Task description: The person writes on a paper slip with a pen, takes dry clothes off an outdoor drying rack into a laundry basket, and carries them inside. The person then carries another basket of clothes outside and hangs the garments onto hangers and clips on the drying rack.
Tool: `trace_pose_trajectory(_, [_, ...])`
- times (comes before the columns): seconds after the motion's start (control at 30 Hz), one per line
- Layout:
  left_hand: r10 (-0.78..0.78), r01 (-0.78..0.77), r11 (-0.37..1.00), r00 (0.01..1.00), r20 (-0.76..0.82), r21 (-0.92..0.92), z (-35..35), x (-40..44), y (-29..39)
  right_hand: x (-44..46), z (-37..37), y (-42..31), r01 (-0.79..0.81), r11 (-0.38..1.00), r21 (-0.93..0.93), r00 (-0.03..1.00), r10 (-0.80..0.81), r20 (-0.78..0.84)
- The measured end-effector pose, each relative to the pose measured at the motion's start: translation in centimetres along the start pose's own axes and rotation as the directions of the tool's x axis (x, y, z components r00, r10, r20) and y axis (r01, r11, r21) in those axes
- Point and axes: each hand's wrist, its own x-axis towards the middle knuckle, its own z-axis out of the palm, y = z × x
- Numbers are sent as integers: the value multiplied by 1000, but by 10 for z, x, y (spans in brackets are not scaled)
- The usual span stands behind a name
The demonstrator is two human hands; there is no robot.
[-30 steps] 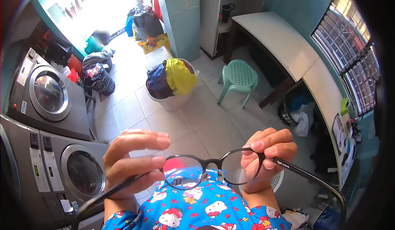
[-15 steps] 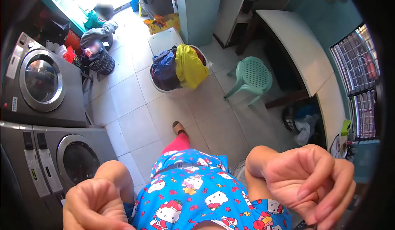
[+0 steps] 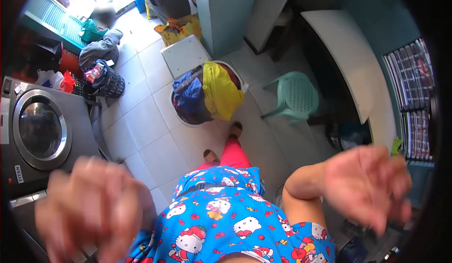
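My left hand (image 3: 89, 211) is raised at the lower left, in front of the grey front-loading washer (image 3: 42, 126). Motion smears its fingers, and I cannot make out whether they are closed. At the lower right, my right hand (image 3: 369, 185) is lifted with its palm showing. Its fingers are loosely bent and apart, with nothing visible in them. Neither hand touches the laundry. Ahead on the floor stands a white laundry tub (image 3: 186, 119) heaped with clothes, a yellow garment (image 3: 221, 91) and a blue one (image 3: 188, 93) on top.
A green plastic stool (image 3: 297, 96) stands right of the tub, near a white-topped table (image 3: 343, 51). A dark laundry basket (image 3: 110, 84) sits by the washer. Beside the pillar (image 3: 223, 18) are a yellow bag (image 3: 179, 30) and a black bag (image 3: 167, 1). Tiled floor (image 3: 141, 121) lies between.
I have stepped closer to the tub, and a second foot now shows. Both hands have risen; the right hand's fingers have loosened from a pinch. The left hand is now blurred.
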Motion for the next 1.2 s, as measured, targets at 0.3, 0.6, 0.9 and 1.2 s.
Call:
trace_pose_trajectory(0.3, [-550, 979, 205, 102, -829, -16, -224, -187, -207, -214, -120, 306, -853, 126, -507, 161, 987, -26])
trace_pose_trajectory(0.6, [-277, 818, 22, -547, -790, -574, -286, -338, -205, -365, -140, 407, -480, -19, -877, -151, 987, 62])
trace_pose_trajectory(0.9, [-316, 813, -5, -554, -770, -583, -366, -391, -281, -465, -131, 483, -218, -125, -968, -259, 964, -67])
trace_pose_trajectory(1.2, [-471, 563, 353, -583, -662, -748, -394, -423, -295, -491, -142, 502, -178, -47, -983, -208, 978, -9])
